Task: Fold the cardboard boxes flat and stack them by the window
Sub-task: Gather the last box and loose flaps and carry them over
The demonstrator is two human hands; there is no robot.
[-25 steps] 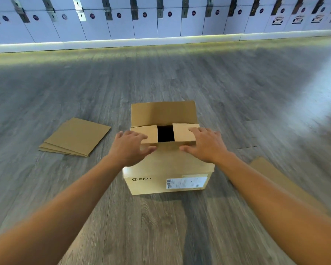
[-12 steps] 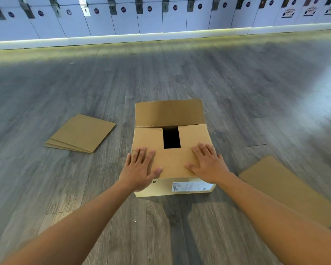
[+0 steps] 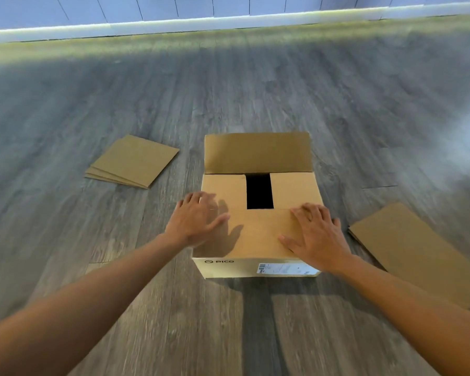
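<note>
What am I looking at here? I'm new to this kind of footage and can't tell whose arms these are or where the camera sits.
There is no machine: a person wears a camera on the head, looking down at their own bare arms. It is one view only. On the grey wooden floor stands a cardboard box; its far flap stands up and the other flaps are folded down, leaving a dark gap. The left hand and the right hand lie flat on top, fingers spread, with no grip on anything. A small stack of flattened cardboard lies to the left, another flat piece to the right.
</note>
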